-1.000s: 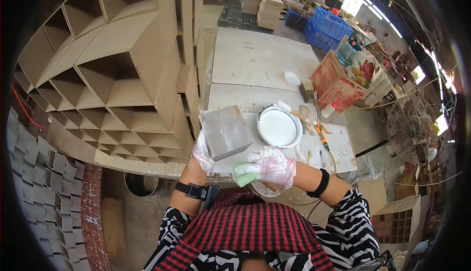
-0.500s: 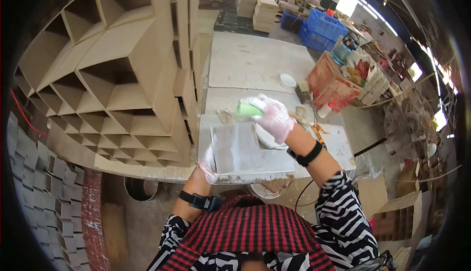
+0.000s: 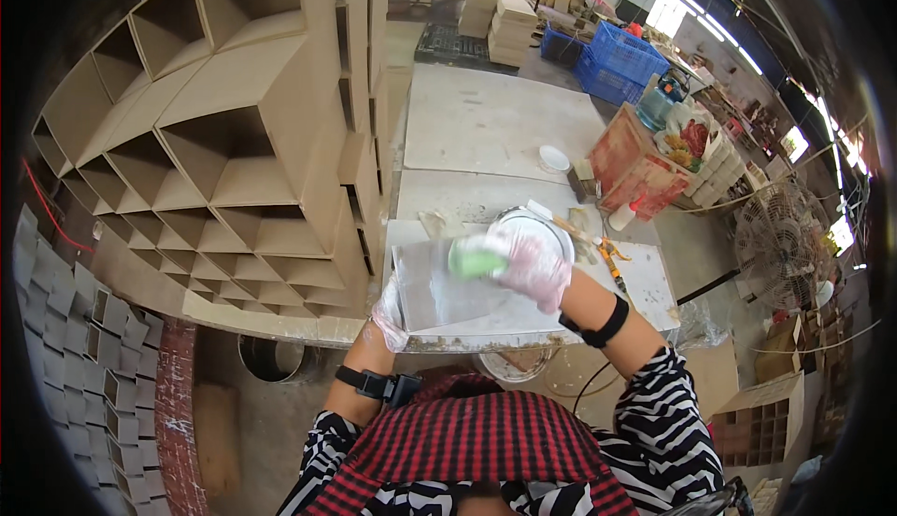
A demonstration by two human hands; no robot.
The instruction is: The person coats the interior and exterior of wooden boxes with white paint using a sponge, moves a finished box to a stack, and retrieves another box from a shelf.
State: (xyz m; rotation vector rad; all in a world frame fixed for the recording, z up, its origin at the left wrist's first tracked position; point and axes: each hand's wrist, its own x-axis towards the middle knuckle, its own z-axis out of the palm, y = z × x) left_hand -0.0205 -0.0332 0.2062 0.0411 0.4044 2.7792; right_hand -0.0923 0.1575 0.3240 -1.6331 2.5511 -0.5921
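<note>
A flat grey rectangular panel (image 3: 425,287) is held tilted over the near edge of the white-topped table. My left hand (image 3: 391,312), in a whitish glove, is closed at the panel's left edge, its fingers partly hidden. A light green sponge (image 3: 475,259) is in the grip of my right hand (image 3: 534,268), also gloved and smeared white. The sponge is over the panel's upper right part and looks to be touching it, though motion blurs it. Just behind my right hand stands a round white tub (image 3: 533,222), with a wooden-handled brush (image 3: 565,225) across its rim.
Stacked brown cardboard compartment boxes (image 3: 224,161) rise at the left. Right of the tub lies an orange-and-black hand tool (image 3: 612,259). Farther back are a small white bowl (image 3: 553,158), a red-topped bottle (image 3: 626,212) and a stained wooden box (image 3: 640,161). A fan (image 3: 783,226) stands at right.
My right hand has come down toward me with the sponge, from above the tub to the panel. More of the tub now shows. My left hand keeps hold of the panel.
</note>
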